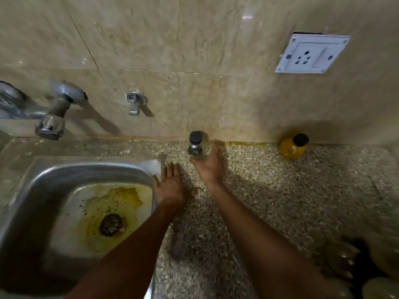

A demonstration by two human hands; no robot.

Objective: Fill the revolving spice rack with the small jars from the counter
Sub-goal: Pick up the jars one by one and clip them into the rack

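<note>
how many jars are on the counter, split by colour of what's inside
Clear jar with dark contents, black cap, held in the right hand: 1
Yellow-orange jar, black cap, standing by the wall: 1
Total: 2
The left hand holds nothing.

Speckled beige-and-black granite counter (pixel 280 190); clear glass jar, black cap (pixel 197 145); amber-yellow jar, black cap (pixel 292 147); steel sink (pixel 43 180) was stained yellow.
</note>
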